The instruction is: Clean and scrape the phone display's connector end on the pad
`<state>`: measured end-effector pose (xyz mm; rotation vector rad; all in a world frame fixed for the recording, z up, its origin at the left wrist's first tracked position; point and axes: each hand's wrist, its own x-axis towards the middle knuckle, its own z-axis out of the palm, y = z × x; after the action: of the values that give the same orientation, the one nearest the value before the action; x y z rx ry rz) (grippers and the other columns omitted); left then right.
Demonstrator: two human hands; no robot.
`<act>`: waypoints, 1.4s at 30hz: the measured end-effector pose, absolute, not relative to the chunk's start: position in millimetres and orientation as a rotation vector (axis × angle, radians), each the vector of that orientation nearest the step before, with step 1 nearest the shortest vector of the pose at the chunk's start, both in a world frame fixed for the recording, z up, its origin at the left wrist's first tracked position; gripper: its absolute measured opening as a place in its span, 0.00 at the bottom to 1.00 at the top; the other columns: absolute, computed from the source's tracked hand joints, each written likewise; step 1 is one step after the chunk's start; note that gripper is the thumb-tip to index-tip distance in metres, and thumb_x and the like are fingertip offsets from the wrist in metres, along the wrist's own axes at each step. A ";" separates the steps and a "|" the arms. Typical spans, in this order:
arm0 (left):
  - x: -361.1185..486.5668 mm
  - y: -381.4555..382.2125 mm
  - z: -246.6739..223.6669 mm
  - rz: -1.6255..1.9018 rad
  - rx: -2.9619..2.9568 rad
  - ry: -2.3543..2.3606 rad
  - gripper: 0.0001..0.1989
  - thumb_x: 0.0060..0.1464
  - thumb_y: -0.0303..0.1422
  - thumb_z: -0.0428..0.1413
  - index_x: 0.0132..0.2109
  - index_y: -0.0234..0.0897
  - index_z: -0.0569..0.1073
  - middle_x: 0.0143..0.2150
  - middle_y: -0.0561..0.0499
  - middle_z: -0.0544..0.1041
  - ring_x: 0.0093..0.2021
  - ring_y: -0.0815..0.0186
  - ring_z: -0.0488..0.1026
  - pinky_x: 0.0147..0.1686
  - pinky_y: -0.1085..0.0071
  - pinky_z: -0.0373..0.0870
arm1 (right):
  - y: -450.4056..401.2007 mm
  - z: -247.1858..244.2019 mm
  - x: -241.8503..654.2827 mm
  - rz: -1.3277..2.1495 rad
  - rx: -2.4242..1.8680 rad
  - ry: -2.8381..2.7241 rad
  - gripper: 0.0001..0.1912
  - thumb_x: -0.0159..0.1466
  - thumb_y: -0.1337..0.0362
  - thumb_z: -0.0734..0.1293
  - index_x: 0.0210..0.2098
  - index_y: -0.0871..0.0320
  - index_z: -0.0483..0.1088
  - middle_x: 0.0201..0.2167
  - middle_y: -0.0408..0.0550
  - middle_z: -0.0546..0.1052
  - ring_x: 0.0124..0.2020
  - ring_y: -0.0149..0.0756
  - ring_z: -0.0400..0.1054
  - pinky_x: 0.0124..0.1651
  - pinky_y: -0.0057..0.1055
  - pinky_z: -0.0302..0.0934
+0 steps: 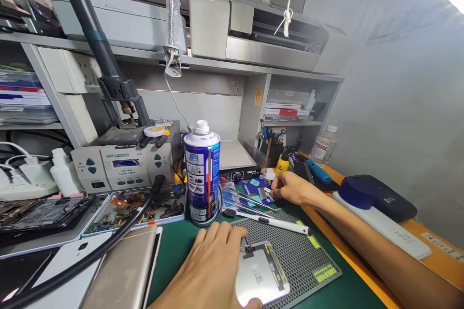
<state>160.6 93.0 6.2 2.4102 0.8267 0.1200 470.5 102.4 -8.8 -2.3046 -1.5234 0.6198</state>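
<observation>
My left hand [219, 263] rests over the left side of a silver-backed screen panel [261, 270], thumb at its near edge and fingers at its far corner. A dark strip with a flex connector runs along the panel, which lies on a grey perforated mat [304, 260]. My right hand [292, 187] reaches to the back of the mat, its thumb and fingertips pinched together beside blue packets [250, 187]. Whatever it pinches is too small or hidden to name. Several metal tweezers [253, 200] and a white-handled brush [270, 221] lie between my hands.
A tall blue spray can [202, 174] stands just beyond my left hand. Left are a tray of circuit boards [136, 210], a gold tablet back [119, 268], a black hose [123, 236] and a soldering station [126, 166]. A yellow bottle [282, 163] stands behind my right hand.
</observation>
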 end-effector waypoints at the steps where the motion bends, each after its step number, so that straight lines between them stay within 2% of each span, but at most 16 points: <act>1: 160.3 92.8 6.0 0.128 2.410 0.826 0.36 0.47 0.37 0.63 0.65 0.35 0.74 0.59 0.41 0.74 0.62 0.46 0.68 0.65 0.51 0.60 | 103.0 -9.2 472.6 0.622 -2.296 -1.503 0.15 0.75 0.59 0.71 0.56 0.59 0.74 0.54 0.52 0.78 0.49 0.46 0.77 0.51 0.46 0.75; 7: 159.0 92.3 5.8 0.151 2.415 0.824 0.35 0.47 0.36 0.63 0.64 0.36 0.74 0.59 0.42 0.74 0.62 0.46 0.68 0.66 0.50 0.61 | 97.4 -0.5 484.0 0.638 -2.188 -1.442 0.14 0.74 0.58 0.71 0.54 0.60 0.75 0.52 0.50 0.78 0.47 0.45 0.77 0.49 0.43 0.76; 11: 157.7 93.4 6.8 0.145 2.416 0.826 0.35 0.47 0.36 0.64 0.63 0.36 0.75 0.59 0.42 0.74 0.61 0.47 0.69 0.65 0.51 0.63 | 82.9 13.4 479.4 0.663 -2.027 -1.402 0.12 0.73 0.57 0.72 0.42 0.61 0.76 0.38 0.45 0.78 0.36 0.37 0.75 0.40 0.34 0.73; 13: 156.9 94.3 6.7 0.138 2.416 0.824 0.34 0.47 0.36 0.65 0.63 0.36 0.75 0.59 0.42 0.74 0.61 0.46 0.69 0.64 0.51 0.64 | 73.1 21.1 470.5 0.760 -1.910 -1.406 0.16 0.70 0.53 0.73 0.37 0.61 0.75 0.29 0.41 0.74 0.31 0.33 0.71 0.33 0.29 0.68; 14: 156.6 94.9 6.3 0.137 2.419 0.825 0.34 0.48 0.36 0.66 0.63 0.36 0.75 0.59 0.43 0.74 0.61 0.46 0.69 0.64 0.50 0.63 | 67.9 24.7 464.7 0.838 -1.843 -1.419 0.18 0.68 0.51 0.74 0.36 0.60 0.74 0.28 0.41 0.74 0.30 0.32 0.69 0.32 0.27 0.67; 18: 156.8 98.4 2.5 0.112 2.417 0.827 0.36 0.47 0.38 0.69 0.64 0.36 0.74 0.59 0.43 0.74 0.61 0.45 0.69 0.63 0.49 0.64 | 48.1 31.0 440.2 1.240 -1.661 -1.455 0.24 0.62 0.45 0.78 0.34 0.59 0.73 0.24 0.41 0.73 0.26 0.34 0.71 0.27 0.29 0.70; 20: 157.1 100.9 0.0 0.090 2.426 0.824 0.35 0.47 0.39 0.70 0.63 0.37 0.75 0.58 0.43 0.74 0.60 0.45 0.70 0.62 0.49 0.66 | 40.6 27.2 430.2 1.484 -1.537 -1.424 0.22 0.63 0.48 0.79 0.36 0.60 0.73 0.25 0.40 0.73 0.25 0.33 0.71 0.27 0.27 0.72; 24: 156.2 105.1 -2.1 0.048 2.484 0.822 0.34 0.47 0.39 0.70 0.61 0.37 0.76 0.57 0.42 0.74 0.59 0.45 0.71 0.61 0.50 0.67 | 31.2 11.5 416.1 1.600 -1.582 -1.447 0.19 0.68 0.50 0.75 0.37 0.60 0.73 0.26 0.39 0.71 0.23 0.29 0.70 0.24 0.23 0.70; 30: 153.9 104.8 0.8 -0.013 2.559 0.846 0.21 0.53 0.37 0.64 0.53 0.37 0.79 0.53 0.42 0.75 0.54 0.46 0.73 0.55 0.53 0.69 | 24.7 -1.2 405.3 1.529 -1.747 -1.451 0.18 0.72 0.48 0.71 0.40 0.58 0.71 0.22 0.37 0.71 0.21 0.29 0.66 0.23 0.21 0.66; 34: 153.1 105.1 0.0 -0.017 2.540 0.825 0.20 0.55 0.39 0.64 0.54 0.39 0.78 0.55 0.43 0.75 0.55 0.47 0.73 0.57 0.52 0.67 | 20.3 0.0 402.5 1.482 -1.812 -1.482 0.18 0.74 0.46 0.67 0.44 0.56 0.70 0.26 0.39 0.73 0.24 0.29 0.66 0.24 0.20 0.63; 38: 151.5 107.4 -2.6 -0.004 2.538 0.798 0.22 0.57 0.44 0.65 0.55 0.39 0.77 0.54 0.43 0.77 0.56 0.47 0.73 0.59 0.52 0.66 | 17.6 0.9 397.8 1.396 -1.856 -1.506 0.15 0.75 0.49 0.67 0.44 0.56 0.71 0.29 0.40 0.72 0.28 0.29 0.66 0.25 0.18 0.62; 42: 148.8 108.0 -4.4 0.030 2.556 0.770 0.24 0.60 0.50 0.62 0.54 0.39 0.78 0.53 0.43 0.78 0.54 0.47 0.74 0.56 0.53 0.67 | 19.9 -2.7 396.7 1.376 -1.824 -1.495 0.13 0.74 0.51 0.69 0.45 0.55 0.71 0.29 0.39 0.70 0.26 0.29 0.65 0.22 0.18 0.61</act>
<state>148.8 108.0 -4.4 2.5565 0.7700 0.0300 396.7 19.9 -2.7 -1.8243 -1.4948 1.3765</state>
